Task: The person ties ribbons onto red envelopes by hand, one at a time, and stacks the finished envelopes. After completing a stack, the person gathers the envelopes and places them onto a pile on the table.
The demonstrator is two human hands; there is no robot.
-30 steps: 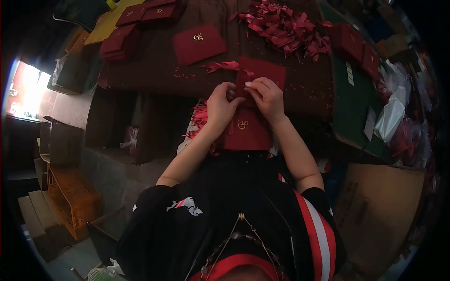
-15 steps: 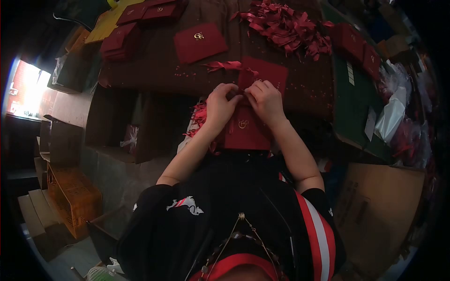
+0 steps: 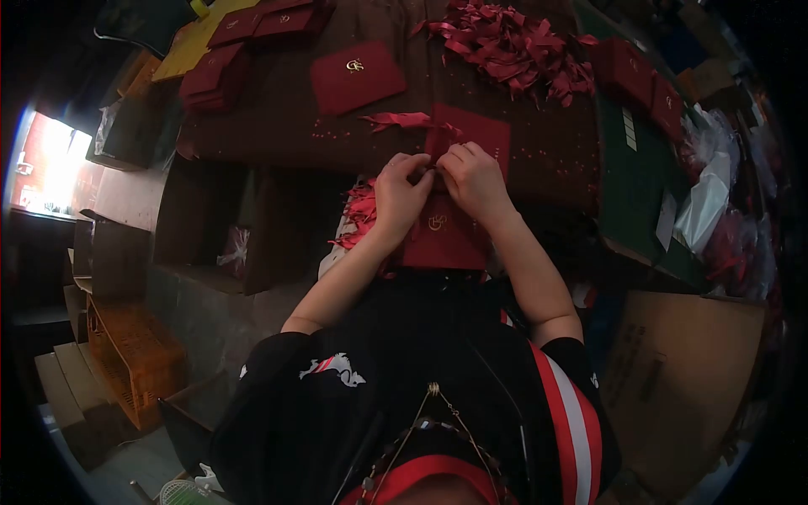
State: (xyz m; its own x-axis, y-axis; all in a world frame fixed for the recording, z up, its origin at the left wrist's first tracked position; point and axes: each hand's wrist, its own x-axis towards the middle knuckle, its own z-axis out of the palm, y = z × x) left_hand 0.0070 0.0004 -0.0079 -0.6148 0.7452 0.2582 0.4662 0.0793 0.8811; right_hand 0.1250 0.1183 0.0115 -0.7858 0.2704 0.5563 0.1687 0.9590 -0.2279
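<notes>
Head view. The left hand (image 3: 400,198) and right hand (image 3: 475,181) meet at the far edge of a red card (image 3: 439,240) with a gold emblem, which lies at the near edge of the desk (image 3: 278,135), partly over the lap. The fingers of both hands pinch that edge; a red ribbon (image 3: 402,119) lies just beyond, and we cannot tell whether it is caught in the pinch. We judge that a hard pull could crease the card or drag it off the desk.
</notes>
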